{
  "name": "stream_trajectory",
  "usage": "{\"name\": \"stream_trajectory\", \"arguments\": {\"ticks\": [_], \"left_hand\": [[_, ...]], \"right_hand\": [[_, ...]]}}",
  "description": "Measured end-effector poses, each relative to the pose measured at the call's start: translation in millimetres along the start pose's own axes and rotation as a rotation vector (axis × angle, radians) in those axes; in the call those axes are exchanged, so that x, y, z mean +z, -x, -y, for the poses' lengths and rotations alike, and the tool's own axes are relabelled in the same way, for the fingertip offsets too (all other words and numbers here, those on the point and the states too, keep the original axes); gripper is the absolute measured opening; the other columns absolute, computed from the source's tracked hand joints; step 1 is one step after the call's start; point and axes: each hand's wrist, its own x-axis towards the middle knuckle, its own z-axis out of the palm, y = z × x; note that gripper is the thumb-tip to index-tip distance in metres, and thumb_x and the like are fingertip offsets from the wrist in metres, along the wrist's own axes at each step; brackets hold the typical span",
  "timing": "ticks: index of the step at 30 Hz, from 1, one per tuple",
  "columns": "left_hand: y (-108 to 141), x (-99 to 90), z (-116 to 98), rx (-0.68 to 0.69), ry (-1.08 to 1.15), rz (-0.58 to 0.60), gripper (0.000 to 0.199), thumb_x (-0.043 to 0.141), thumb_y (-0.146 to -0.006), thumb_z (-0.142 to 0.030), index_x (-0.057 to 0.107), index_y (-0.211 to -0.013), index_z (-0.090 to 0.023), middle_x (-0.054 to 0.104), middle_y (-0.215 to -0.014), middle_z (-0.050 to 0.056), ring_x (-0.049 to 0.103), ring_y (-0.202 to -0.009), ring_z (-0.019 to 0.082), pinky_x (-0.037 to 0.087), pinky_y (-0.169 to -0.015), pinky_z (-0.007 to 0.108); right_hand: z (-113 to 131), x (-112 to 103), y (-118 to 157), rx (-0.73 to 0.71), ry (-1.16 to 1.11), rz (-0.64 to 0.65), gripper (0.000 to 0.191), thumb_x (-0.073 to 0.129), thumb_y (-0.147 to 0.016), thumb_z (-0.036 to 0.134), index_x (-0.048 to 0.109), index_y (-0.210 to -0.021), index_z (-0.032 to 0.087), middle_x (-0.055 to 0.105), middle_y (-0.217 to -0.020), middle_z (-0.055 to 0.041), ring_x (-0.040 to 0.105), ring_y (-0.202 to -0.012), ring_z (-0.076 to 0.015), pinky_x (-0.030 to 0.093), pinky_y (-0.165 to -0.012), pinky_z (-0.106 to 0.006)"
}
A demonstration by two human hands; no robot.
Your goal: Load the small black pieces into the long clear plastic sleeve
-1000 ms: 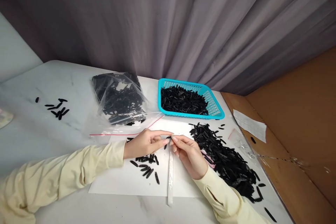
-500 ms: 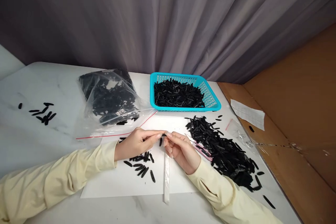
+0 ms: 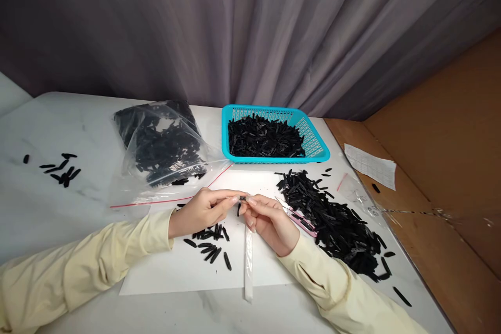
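Between the fingertips of my left hand (image 3: 209, 210) and my right hand (image 3: 270, 217) is a small black strip (image 3: 242, 199), pinched from both sides above a white sheet (image 3: 164, 271). Its exact kind cannot be made out. Below my left hand, several loose black pieces (image 3: 211, 250) lie on the sheet. A narrow white strip in clear wrapping (image 3: 249, 266) lies lengthwise beneath my right hand. Just right of that hand, a pink-handled tool (image 3: 303, 223) is partly hidden by a large heap of black pieces (image 3: 332, 222).
A turquoise basket (image 3: 276, 160) holding many black pieces stands at the back. Left of it lies a clear zip bag (image 3: 164, 148) of similar pieces. More pieces (image 3: 64, 172) are scattered at far left. Paper (image 3: 370, 164) lies on the cardboard (image 3: 410, 229) at right.
Both hands keep their pinch on the small black strip, which appears slightly turned, showing a greyer side. The whole view has shifted slightly.
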Motion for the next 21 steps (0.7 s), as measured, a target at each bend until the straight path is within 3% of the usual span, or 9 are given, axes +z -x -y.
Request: {"name": "stream_trajectory", "arguments": {"ticks": [12,21], "left_hand": [[0.7,-0.5,-1.7,0.016,-0.059,0.005,0.043,0.043,-0.088,-0.029,0.058,-0.119,-0.004,0.032,-0.047,-0.008,0.032,-0.043,0.007,0.029,-0.04,0.019],[1.0,-0.9,-0.6,0.001,-0.093,0.018,0.048,0.043,-0.088,-0.029,0.051,-0.126,-0.001,0.024,-0.048,-0.01,0.022,-0.042,0.006,0.017,-0.037,0.019]], "right_hand": [[-1.3,0.6,-0.8,0.012,0.0,-0.051,0.019,0.074,-0.068,0.03,0.07,-0.065,0.012,0.066,-0.066,-0.002,0.049,-0.048,-0.0057,0.039,-0.047,-0.02],[0.2,-1.0,-1.0,0.0,-0.028,-0.066,0.017,0.079,-0.059,0.021,0.073,-0.073,0.014,0.07,-0.067,-0.004,0.058,-0.057,-0.0095,0.045,-0.054,-0.021]]}}
